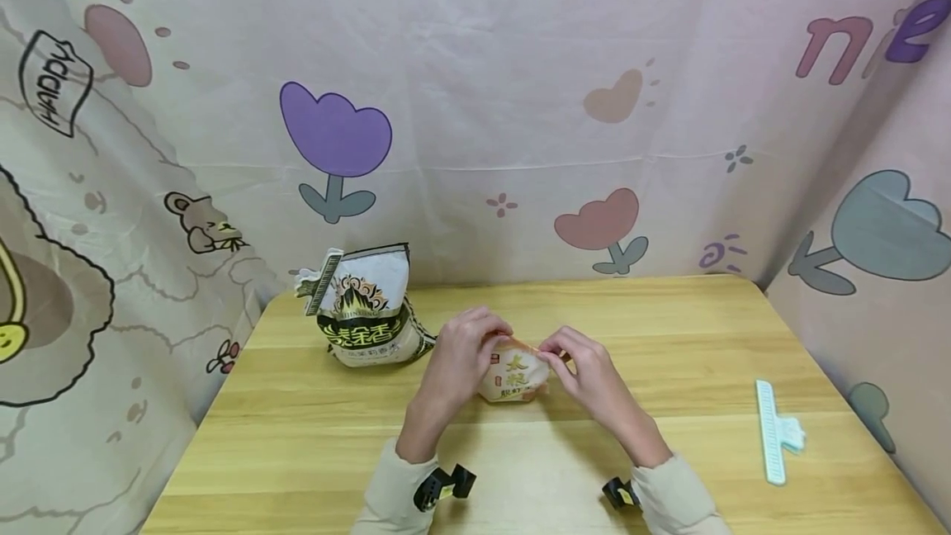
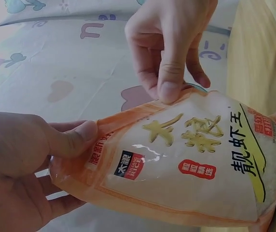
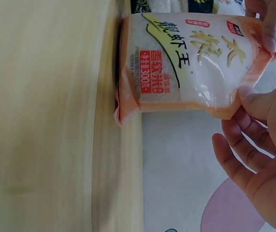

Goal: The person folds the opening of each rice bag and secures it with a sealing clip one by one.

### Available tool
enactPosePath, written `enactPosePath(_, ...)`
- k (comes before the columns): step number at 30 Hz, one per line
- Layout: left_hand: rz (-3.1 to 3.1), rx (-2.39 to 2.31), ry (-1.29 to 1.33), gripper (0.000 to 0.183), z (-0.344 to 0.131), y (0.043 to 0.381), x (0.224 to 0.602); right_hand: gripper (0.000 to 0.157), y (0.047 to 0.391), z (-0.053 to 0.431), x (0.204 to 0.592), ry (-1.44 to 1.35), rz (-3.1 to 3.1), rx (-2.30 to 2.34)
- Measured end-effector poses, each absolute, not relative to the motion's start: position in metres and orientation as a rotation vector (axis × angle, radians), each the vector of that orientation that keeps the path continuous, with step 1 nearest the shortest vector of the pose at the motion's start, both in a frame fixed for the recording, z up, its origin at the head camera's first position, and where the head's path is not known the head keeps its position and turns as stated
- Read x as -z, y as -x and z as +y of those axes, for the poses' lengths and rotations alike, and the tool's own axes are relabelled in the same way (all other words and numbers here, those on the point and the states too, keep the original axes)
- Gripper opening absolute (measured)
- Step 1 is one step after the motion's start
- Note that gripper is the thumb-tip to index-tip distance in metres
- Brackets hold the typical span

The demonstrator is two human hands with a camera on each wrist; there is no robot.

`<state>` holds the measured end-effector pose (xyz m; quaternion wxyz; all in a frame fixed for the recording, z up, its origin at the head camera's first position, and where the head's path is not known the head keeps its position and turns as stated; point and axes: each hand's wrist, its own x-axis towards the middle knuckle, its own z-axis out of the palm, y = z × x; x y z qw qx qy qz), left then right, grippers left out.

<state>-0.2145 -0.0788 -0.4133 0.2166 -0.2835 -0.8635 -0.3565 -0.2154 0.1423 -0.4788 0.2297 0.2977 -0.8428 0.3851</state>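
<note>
A small orange-and-white bag of rice stands upright on the wooden table, its printed front toward me. My left hand pinches the top left corner between thumb and fingers. On the other side, my right hand pinches the top right corner. Up close in the left wrist view, the left thumb presses on the orange top strip of the bag. In the right wrist view, the right thumb lies over the opposite corner, with the other fingers behind it.
Behind and left of my left hand stands a larger white-and-black rice bag, its folded top held by a clip. A pale blue sealing clip lies at the table's right. A printed curtain hangs behind the table.
</note>
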Motion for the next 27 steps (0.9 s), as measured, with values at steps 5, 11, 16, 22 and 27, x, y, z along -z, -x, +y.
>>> enactPosePath(5, -2.398, 0.985, 0.798, 0.007, -0.0794, 0.2149, 0.4147, 0.01, 0.2151, 0.1486, 0.4824, -0.839, -2.314, -1.065)
enactPosePath(11, -2.391, 1.04, 0.777, 0.01, -0.0808, 0.2153, 0.4143, 0.005, 0.217, 0.1524, 0.4836, -0.858, -2.315, -1.08)
enactPosePath(16, -2.378, 1.032, 0.793, 0.013, -0.0806, 0.2155, 0.4132, 0.005, 0.2185, 0.1517, 0.4837, -0.857, -2.319, -1.106)
enactPosePath(22, -2.368, 1.017, 0.806, 0.011, -0.0795, 0.215, 0.4131, 0.012, 0.2163, 0.1521, 0.4852, -0.827, -2.332, -1.112)
enactPosePath(27, -2.365, 0.967, 0.776, 0.013, -0.0786, 0.214, 0.4138, 0.004, 0.2152, 0.1531, 0.4827, -0.834, -2.343, -1.107)
